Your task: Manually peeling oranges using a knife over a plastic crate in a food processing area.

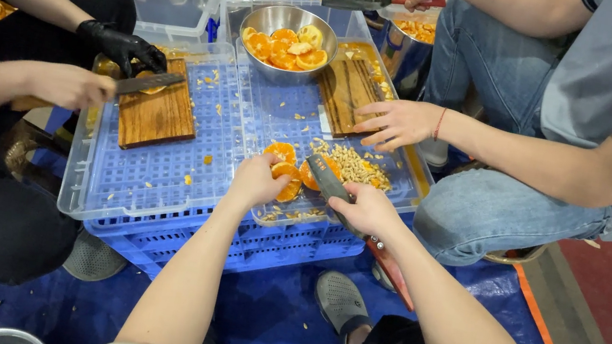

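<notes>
Left hand (256,179) pins an orange half (288,181) on the clear lid (156,189) — right hand (367,210), grip closed, holds a knife (329,184) beside it.

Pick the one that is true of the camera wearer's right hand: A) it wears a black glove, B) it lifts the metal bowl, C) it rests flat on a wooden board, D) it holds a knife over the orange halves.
D: the bare right hand grips a knife whose blade lies across the orange halves on the clear lid, while the left hand steadies the fruit.

Shiny metal bowl (290,24), matt wooden board (157,114), plastic crate (155,197).
</notes>
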